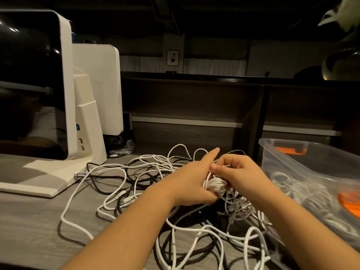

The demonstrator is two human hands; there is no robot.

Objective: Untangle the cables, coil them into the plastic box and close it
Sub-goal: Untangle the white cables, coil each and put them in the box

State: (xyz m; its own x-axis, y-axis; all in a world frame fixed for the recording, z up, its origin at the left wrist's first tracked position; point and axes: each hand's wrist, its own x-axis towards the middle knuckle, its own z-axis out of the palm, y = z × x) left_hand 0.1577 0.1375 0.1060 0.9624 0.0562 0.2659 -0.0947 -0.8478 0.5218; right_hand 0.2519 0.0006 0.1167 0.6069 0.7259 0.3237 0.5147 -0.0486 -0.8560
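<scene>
A small coiled bundle of white cable is gripped by the left hand, while a white strand is pinched by the right hand touching it, above tangled white and black cables on the grey desk. A clear plastic box with orange clips sits right of the hands.

Tangled cables sprawl mid-desk, monitor base blocks left, plastic box right

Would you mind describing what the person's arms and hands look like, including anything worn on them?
Both forearms are bare to the frame's edge, with no sleeves showing. The left hand and right hand wear no gloves, and no rings, watch or bracelets are visible.
</scene>
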